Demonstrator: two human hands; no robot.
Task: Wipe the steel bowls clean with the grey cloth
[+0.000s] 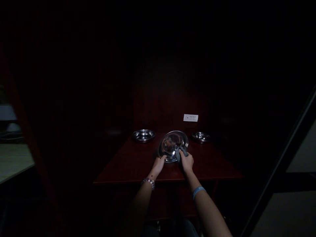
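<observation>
A shiny round metal bowl is tilted up above the table, its inner face turned toward me. My left hand grips its lower left rim, the thumb lying over the edge. In my right hand is a grey cloth, pressed against the lower right part of the bowl's inside. The fingers of the left hand behind the rim are hidden.
On the dark red table, a second metal bowl stands at the back left and a smaller one at the back right. A white power socket is on the rear panel. Dark side panels flank the table.
</observation>
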